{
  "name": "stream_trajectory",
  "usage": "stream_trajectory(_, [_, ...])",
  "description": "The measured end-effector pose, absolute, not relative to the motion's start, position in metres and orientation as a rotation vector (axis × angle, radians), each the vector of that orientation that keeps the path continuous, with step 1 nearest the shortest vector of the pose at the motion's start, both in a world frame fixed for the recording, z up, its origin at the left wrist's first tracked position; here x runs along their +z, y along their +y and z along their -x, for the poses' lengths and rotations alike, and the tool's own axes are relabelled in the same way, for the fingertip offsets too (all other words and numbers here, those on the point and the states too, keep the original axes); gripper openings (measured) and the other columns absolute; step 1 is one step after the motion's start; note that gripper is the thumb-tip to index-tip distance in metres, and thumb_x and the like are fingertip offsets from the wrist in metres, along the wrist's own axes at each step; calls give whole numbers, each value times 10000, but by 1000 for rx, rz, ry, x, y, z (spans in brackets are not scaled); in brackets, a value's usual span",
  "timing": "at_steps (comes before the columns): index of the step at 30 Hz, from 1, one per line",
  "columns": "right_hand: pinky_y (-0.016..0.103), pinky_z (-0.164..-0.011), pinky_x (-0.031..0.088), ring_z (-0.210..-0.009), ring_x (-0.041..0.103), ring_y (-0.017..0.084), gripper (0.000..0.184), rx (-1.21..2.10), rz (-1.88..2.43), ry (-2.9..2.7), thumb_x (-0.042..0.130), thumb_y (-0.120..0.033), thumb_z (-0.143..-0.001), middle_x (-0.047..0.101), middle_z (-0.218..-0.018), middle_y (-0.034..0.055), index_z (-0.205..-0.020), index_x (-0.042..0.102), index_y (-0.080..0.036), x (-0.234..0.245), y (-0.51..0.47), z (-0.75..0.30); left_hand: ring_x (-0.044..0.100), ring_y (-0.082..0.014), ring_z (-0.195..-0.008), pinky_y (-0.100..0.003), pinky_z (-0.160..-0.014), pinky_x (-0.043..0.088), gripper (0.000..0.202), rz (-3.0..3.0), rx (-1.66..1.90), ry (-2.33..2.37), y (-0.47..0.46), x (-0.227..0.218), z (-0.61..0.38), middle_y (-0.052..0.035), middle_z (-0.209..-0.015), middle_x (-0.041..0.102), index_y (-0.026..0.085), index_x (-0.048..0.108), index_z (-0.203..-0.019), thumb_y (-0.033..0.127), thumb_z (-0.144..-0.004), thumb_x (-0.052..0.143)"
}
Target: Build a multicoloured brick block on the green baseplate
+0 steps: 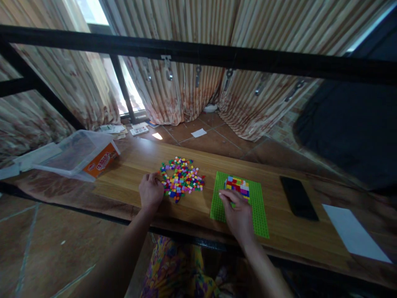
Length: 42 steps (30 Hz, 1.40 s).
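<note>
A loose pile of small coloured building bricks (182, 178) lies on the wooden table. At the pile's left edge is my left hand (151, 191), its fingers curled and pressed together; whatever is in them is hidden. A green studded baseplate (259, 211) lies right of the pile. Near its back edge is a patch of fitted bricks (238, 185) in red, yellow, blue, white and purple. My right hand (238, 209) is over the baseplate, just in front of this patch and partly covering it. Thumb and forefinger are pinched together, and anything between them is too small to name.
A clear plastic box (72, 155) with an orange label stands at the table's left end. Right of the baseplate lie a black phone (298, 198) and a white paper sheet (356, 231). A dark metal rail (198, 54) crosses beyond the table, before striped curtains (186, 95).
</note>
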State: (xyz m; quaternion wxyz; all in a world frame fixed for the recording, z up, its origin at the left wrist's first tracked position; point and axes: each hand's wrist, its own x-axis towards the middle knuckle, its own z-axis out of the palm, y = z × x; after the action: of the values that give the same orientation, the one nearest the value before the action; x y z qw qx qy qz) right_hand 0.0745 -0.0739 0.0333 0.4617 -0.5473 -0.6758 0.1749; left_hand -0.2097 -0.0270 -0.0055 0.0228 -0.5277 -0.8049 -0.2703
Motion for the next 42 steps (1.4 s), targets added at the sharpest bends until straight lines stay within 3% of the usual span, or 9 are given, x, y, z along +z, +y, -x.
stream_trajectory(9, [388, -794, 517, -844, 660, 238, 360, 181, 1574, -1560, 481, -429, -877, 726, -921, 107, -911, 735, -176, 25, -27, -164, 619, -239, -912, -342, -824, 483, 333, 1629, -858, -2476, -26, -7, 210, -103, -1011, 638, 178, 675, -1100, 157, -848, 459])
stream_trajectory(20, [414, -859, 490, -913, 637, 245, 344, 220, 1524, -1753, 466, -392, -881, 726, -950, 103, -910, 746, -195, 12, -8, -171, 624, -247, -902, -353, -828, 492, 334, 1639, -848, -2455, -27, -6, 211, -111, -1018, 644, 167, 678, -1102, 170, -847, 464])
stream_trajectory(32, [404, -869, 504, -950, 660, 236, 352, 477, 1530, -1560, 559, -492, -833, 736, -1032, 81, -968, 741, -224, 4, -3, -181, 621, -242, -889, -341, -816, 487, 335, 1662, -851, -2428, -27, -5, 211, -113, -994, 639, 157, 680, -1085, 162, -835, 457])
stream_trajectory(42, [391, -839, 532, -896, 681, 228, 370, 611, 1508, -1393, 598, -496, -797, 748, -986, 91, -957, 746, -197, 0, -1, -177, 617, -235, -893, -330, -811, 482, 337, 1661, -850, -2425, -27, -6, 211, -103, -994, 633, 169, 675, -1092, 162, -831, 462])
